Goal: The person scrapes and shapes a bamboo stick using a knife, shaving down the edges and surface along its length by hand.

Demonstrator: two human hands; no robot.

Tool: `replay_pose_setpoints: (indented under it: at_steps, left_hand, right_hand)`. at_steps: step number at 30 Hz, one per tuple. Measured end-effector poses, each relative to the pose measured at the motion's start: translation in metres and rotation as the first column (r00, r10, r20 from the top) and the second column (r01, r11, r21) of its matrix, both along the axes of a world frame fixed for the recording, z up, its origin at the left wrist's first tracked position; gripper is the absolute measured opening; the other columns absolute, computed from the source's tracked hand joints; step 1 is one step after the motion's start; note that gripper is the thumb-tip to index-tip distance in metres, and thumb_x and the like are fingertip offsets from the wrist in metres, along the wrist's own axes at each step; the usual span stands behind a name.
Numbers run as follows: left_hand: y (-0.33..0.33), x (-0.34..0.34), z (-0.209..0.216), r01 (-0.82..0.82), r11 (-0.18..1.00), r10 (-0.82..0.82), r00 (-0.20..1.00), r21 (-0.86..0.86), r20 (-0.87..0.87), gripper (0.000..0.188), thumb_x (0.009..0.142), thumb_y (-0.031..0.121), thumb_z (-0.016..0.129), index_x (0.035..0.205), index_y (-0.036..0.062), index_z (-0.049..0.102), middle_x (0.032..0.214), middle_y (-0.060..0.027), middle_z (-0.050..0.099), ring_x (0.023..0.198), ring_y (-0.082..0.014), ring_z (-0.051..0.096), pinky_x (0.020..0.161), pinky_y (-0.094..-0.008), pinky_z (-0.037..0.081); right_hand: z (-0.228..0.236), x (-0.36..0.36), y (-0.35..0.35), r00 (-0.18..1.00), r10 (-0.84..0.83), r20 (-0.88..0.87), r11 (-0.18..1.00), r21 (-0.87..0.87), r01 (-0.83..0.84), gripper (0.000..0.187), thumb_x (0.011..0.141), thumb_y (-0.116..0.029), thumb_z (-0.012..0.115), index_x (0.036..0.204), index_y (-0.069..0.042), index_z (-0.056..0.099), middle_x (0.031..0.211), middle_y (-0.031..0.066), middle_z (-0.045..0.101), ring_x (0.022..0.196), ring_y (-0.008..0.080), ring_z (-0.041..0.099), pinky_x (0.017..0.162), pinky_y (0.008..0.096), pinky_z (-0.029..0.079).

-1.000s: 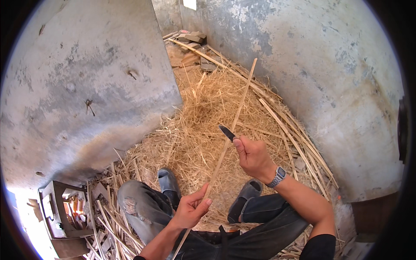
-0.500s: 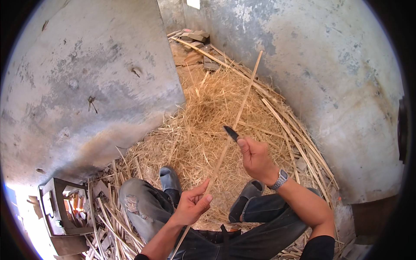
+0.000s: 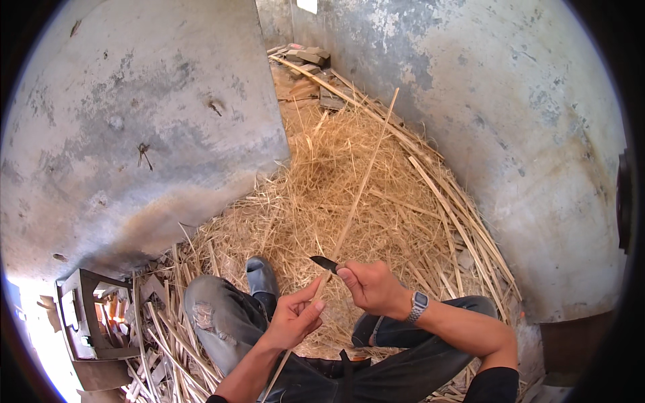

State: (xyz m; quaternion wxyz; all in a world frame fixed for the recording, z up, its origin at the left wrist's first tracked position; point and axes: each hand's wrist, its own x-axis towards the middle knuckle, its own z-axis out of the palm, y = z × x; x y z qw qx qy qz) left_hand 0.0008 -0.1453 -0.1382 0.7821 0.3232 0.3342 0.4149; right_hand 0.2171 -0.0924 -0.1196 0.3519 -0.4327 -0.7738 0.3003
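A long, thin, pale strip of wood or bamboo (image 3: 363, 181) slants from my lap up toward the far wall. Its lower part is pinched between the thumb and fingers of my left hand (image 3: 295, 316). In my right hand (image 3: 371, 287), the fingers are wrapped round the handle of a knife; the handle is mostly hidden. The dark, pointed knife blade (image 3: 324, 262) points left and lies across the strip, just beyond my left fingertips. Whether the edge bites into the strip I cannot tell.
Curly shavings (image 3: 329, 181) heap on the floor before my feet. Long strips (image 3: 450, 191) lie along the right wall (image 3: 510, 134); more sticks (image 3: 178, 342) pile at the left. A worn frame-like box (image 3: 94, 322) stands beyond them. A grey panel (image 3: 141, 134) rises at left, with wood blocks (image 3: 309, 57) behind.
My right hand has drawn the knife down the strip toward me, close to my left hand. The strip's far end has shifted slightly left and lower. My left hand has barely moved.
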Motion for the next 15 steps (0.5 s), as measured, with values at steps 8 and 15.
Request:
replay_pose_setpoints:
  at_steps: [8,15]
  left_hand:
    - [-0.005,-0.002,0.001,0.158,0.987,-0.161,0.979,0.032,0.128,0.057,0.11,0.019,0.051,0.159,0.0001,0.031,0.057,0.0065,0.033,0.044,-0.003,0.028,0.046,-0.0236,0.024]
    - [-0.003,0.005,0.004,0.214,0.977,-0.215,0.969,0.023,0.122,0.058,0.11,0.022,0.051,0.159,-0.0004,0.031,0.057,0.0067,0.032,0.044,-0.0026,0.027,0.046,-0.0225,0.025]
  right_hand:
    - [0.028,0.052,0.069,0.948,-0.318,-0.018,0.931,0.184,0.316,0.037,0.108,-0.025,0.054,0.078,-0.003,0.055,0.053,0.0137,0.046,0.042,0.029,0.047,0.043,0.0398,0.034]
    - [0.024,0.06,0.07,0.93,-0.367,0.026,0.902,0.255,0.349,0.039,0.108,-0.025,0.054,0.075,-0.004,0.051,0.05,0.0135,0.044,0.04,0.0275,0.047,0.042,0.0394,0.034]
